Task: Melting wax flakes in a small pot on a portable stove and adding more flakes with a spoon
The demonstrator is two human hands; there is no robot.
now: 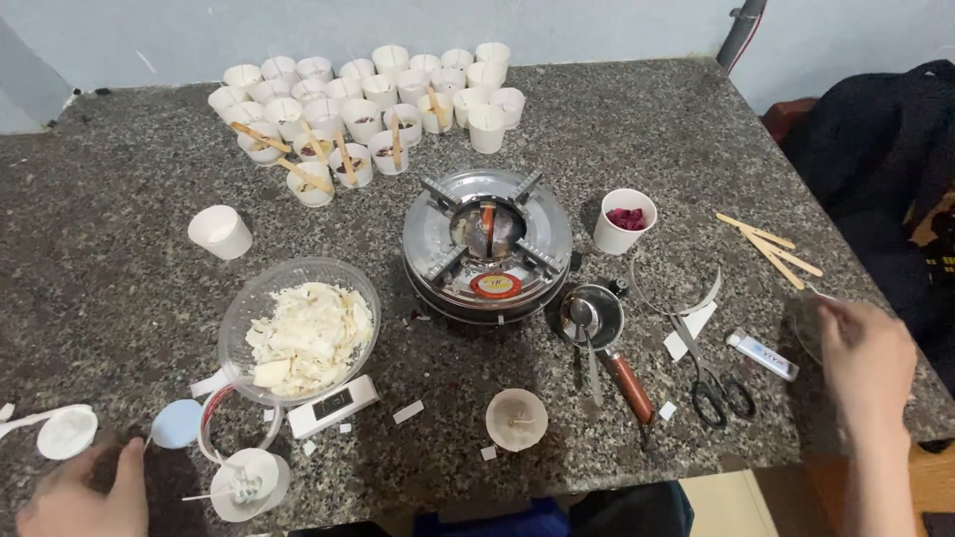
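My left hand (88,494) rests at the near left corner of the speckled stone table (119,298), fingers curled, just beside a pale blue round lid (176,424) and a white lid with a spoon (66,432). My right hand (867,350) is at the table's right edge, touching a clear glass bowl (806,323) that it partly hides. A clear bowl of white wax flakes (298,328) sits on a small white scale (333,405). A small metal stove (487,244) stands mid-table.
Many small white cups (368,94), some with wooden sticks, crowd the far side. One cup holds red petals (625,220). Scissors (711,378), a small metal pot with wooden handle (602,333), loose wooden sticks (771,247), a white tube (761,355) and a wick cup (516,419) lie nearby.
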